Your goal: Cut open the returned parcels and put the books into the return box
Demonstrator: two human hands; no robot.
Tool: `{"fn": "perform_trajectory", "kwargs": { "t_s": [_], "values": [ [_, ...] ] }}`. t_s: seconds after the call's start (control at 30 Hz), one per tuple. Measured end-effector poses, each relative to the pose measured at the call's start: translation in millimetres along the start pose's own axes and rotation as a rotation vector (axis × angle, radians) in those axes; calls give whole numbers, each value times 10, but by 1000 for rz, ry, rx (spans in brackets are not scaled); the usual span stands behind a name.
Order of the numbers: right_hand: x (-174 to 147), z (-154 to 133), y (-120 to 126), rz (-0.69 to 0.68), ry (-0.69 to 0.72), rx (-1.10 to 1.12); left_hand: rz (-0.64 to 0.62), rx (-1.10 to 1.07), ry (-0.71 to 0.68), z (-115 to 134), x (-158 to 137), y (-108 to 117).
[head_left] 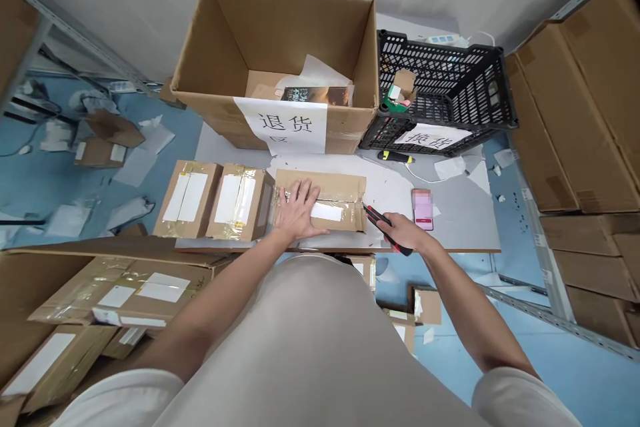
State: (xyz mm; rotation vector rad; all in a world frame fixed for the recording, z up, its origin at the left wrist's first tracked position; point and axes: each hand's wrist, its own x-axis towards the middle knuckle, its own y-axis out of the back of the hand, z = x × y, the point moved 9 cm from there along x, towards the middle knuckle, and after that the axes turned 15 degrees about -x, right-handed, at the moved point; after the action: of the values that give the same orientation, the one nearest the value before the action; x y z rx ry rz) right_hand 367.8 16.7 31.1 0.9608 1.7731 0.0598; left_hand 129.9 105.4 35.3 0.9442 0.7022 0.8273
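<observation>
A taped cardboard box (340, 185) with a white label lies in front of me on the table. My left hand (296, 212) rests on its left part, palm down with the fingers spread. In my right hand (404, 232) is a red and black utility knife (384, 223), gripped round the handle. Its front end meets the box's right edge, where the tape runs; whether the blade is in the tape I cannot tell. Two more taped boxes, one at the far left (189, 200) and one nearer (241, 203), stand left of my left hand.
Behind stands a large open carton (220, 103) with a book (315, 95) inside. Right of it is a black plastic crate (480, 93) holding a small opened box. A yellow-black cutter (395, 157) and a phone (423, 208) lie on the table (470, 227). Cartons flank both sides.
</observation>
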Motion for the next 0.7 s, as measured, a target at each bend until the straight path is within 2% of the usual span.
{"fn": "perform_trajectory", "kwargs": {
  "t_s": [0.13,0.27,0.37,0.47,0.57,0.7],
  "values": [
    [-88,24,-136,-12,13,20,-21,-1,9,-2,2,-22],
    [-160,127,-186,52,20,78,-4,-8,-10,2,-6,-26],
    [-285,313,-135,115,36,98,15,-5,-10,-2,-18,-21],
    [-369,626,-27,255,9,188,34,5,-25,19,-41,4],
    [-213,881,12,454,-79,195,57,15,-70,64,-100,39],
    [311,832,-115,664,-215,-74,64,10,-201,151,-264,0]
  ]
}}
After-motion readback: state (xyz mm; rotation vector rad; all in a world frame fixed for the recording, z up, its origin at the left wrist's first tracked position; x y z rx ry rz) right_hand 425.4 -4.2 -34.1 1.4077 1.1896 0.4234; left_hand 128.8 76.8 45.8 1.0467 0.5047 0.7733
